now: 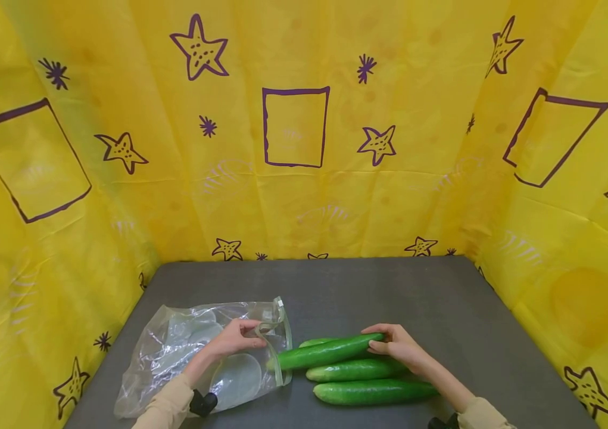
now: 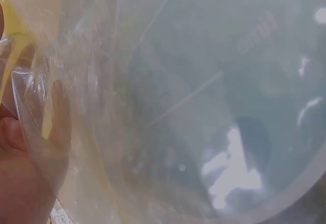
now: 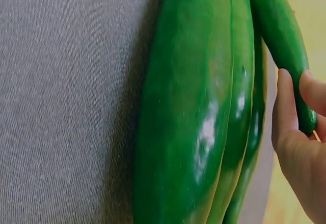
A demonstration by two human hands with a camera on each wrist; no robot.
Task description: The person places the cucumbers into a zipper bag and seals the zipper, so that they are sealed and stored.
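A clear plastic zip bag [image 1: 145, 363] with pale round prints lies on the left of the table. My left hand [image 1: 235, 338] pinches the edge of its mouth and holds it up; the bag's film fills most of the left wrist view, with part of the left hand [image 2: 30, 163] at its edge. My right hand [image 1: 402, 347] grips one end of a green cucumber [image 1: 336, 351], whose far tip is inside the bag's mouth. Below it lie two cucumbers [image 1: 357, 370] side by side, and another [image 1: 313, 342] shows partly behind it. The right wrist view shows the lying cucumbers [image 3: 186, 102] close up.
A dark grey table [image 1: 325, 292] carries everything. Yellow cloth walls [image 1: 421, 202] with drawn stars and frames stand along its back and both sides.
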